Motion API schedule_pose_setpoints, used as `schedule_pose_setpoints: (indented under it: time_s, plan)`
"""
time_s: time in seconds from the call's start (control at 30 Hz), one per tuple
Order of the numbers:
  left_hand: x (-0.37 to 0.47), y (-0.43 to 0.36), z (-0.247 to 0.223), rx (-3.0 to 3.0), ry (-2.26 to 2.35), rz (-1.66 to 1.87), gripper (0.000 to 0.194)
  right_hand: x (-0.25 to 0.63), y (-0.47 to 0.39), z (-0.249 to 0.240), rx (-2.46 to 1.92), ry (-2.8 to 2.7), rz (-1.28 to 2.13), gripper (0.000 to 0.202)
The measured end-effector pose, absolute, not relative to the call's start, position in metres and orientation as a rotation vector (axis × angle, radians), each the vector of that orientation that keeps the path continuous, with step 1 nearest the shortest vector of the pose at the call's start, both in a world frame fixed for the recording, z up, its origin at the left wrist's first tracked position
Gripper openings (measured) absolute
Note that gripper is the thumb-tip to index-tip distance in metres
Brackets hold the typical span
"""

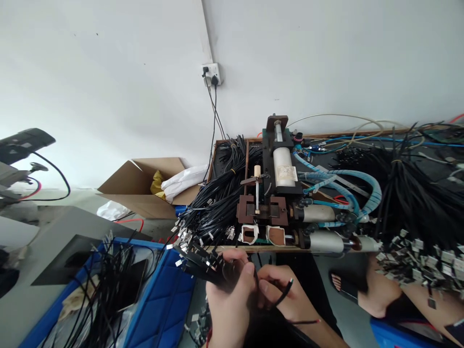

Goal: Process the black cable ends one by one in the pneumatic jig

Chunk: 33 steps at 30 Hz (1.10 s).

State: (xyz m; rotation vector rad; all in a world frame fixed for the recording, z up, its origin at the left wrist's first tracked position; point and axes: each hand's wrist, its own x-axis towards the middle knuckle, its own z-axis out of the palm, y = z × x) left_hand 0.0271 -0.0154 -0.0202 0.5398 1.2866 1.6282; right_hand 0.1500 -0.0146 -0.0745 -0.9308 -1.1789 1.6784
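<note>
Holding: left hand [230, 290], curled round a bundle of black cables [203, 265]; right hand [284, 285], fingers seemingly pinched about one cable end [284, 295], both in front of the machine [284, 166]. Apparent step: arranging ends. Next move calls for a steady left grip.

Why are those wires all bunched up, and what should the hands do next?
I'd guess the right hand should gently straighten the stray cable end alongside the bunch of black cables at the left hand, because that end curves upward across the right hand, away from the bunch.
</note>
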Motion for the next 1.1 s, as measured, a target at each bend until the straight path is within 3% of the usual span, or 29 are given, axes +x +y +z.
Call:
schedule_pose_setpoints:
  time_s: [0.3, 1.1]
  plan:
    - [0.009, -0.005, 0.005, 0.552, 1.1, 1.761, 0.021, 0.124, -0.011, -0.074, -0.869, -0.394, 1.785, 0.034]
    - [0.006, 0.014, 0.015, 0.727, 1.047, 1.745, 0.019, 0.105, 0.008, -0.074, -0.653, -0.074, 1.902, 0.043]
